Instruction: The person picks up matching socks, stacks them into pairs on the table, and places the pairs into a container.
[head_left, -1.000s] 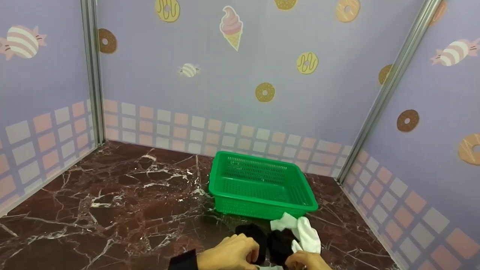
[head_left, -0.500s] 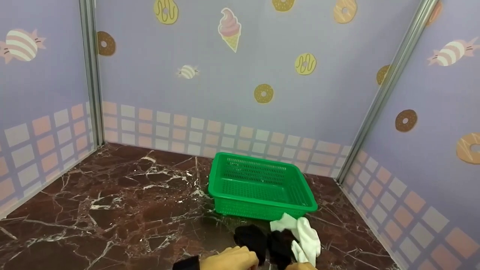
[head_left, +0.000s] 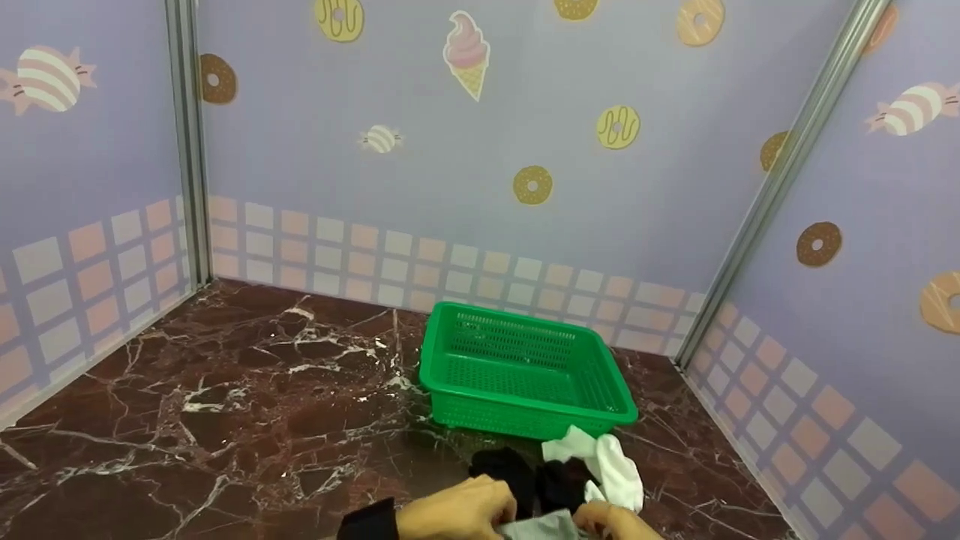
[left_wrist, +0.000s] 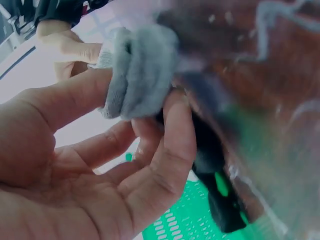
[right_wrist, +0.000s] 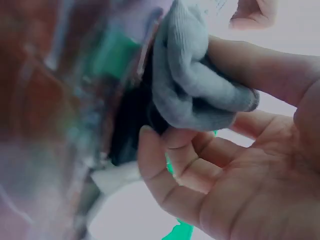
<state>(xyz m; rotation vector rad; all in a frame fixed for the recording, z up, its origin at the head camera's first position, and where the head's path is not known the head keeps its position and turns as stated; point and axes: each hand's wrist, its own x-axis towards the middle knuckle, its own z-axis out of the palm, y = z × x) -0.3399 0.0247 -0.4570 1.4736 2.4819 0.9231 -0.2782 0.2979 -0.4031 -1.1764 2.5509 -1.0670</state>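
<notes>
Both hands hold a grey sock (head_left: 544,526) at the near edge of the head view. My left hand (head_left: 456,511) pinches one end between thumb and fingers. In the left wrist view the sock (left_wrist: 145,72) looks bunched and folded over. My right hand (head_left: 616,520) grips the other end; the right wrist view shows the folded grey knit (right_wrist: 192,75) between thumb and fingers. Just beyond the hands lie dark bunched socks (head_left: 506,476), with white socks (head_left: 619,474) to their right. The lower part of the grey sock is cut off in the head view.
A green perforated plastic basket (head_left: 525,405) stands behind the socks, with nothing visible inside. The dark red marbled tabletop (head_left: 285,420) stretches to the left. Patterned purple walls (head_left: 420,187) enclose the back and sides.
Half a second ago both hands were lower, partly out of the head view. They have risen, and more of the grey sock now shows between them. Basket and other socks stay put.
</notes>
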